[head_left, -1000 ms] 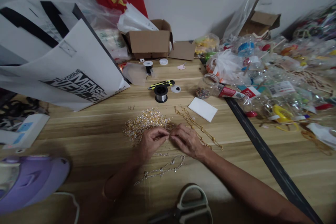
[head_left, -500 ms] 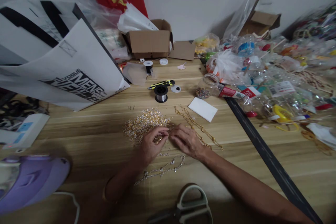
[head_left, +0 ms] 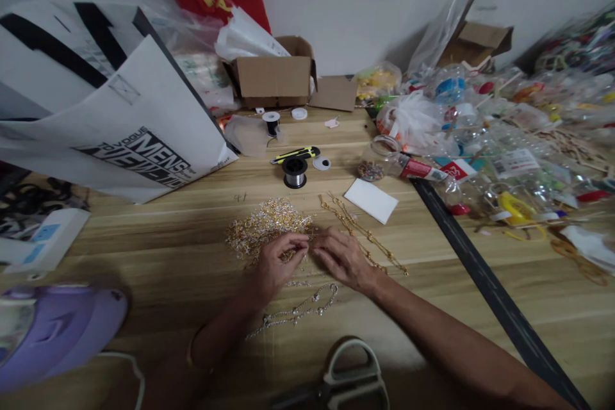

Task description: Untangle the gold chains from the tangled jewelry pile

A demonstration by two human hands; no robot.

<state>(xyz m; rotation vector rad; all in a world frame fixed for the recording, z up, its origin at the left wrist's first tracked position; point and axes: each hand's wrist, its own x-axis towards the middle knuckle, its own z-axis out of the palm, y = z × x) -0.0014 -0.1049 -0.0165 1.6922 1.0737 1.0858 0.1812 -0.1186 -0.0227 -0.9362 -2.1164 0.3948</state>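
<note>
Pose | left hand (head_left: 275, 264), right hand (head_left: 344, 260) nearly meeting | fingers (head_left: 290, 239) curled inward; cannot tell what's grasped

My left hand (head_left: 275, 264) and right hand (head_left: 343, 259): fingers curled inward, tips nearly meeting. Bare forearms (head_left: 423, 327) converge from below. Grip contents, if any, indiscernible.
</note>
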